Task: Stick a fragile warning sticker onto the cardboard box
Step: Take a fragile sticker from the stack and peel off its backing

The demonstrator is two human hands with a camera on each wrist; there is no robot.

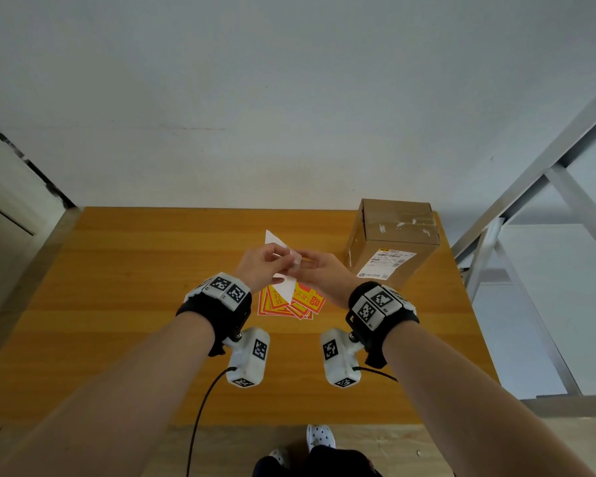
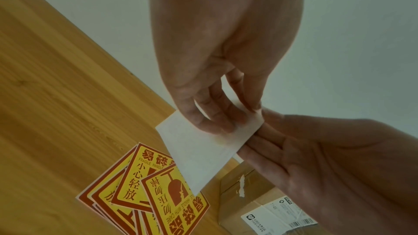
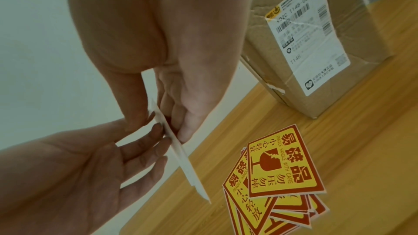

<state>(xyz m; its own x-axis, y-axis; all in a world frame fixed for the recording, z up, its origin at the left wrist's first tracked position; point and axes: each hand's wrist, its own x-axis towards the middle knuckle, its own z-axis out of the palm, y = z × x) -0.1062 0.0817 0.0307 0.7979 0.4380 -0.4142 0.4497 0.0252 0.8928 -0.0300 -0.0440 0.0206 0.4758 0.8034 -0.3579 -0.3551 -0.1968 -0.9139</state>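
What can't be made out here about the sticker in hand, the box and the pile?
- Held sticker: only its white back shows in every view; whether peeling has begun is hidden by the left hand and right hand.
- Cardboard box: far sides face away; shipping label fine print too small.
- Sticker pile: lower sheets covered by the top ones, so no count.

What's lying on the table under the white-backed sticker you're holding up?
Below the white-backed sticker, pinched by left hand and right hand, a fanned pile of red-and-yellow fragile stickers lies on the wooden table. The pile's count is hidden by overlap.
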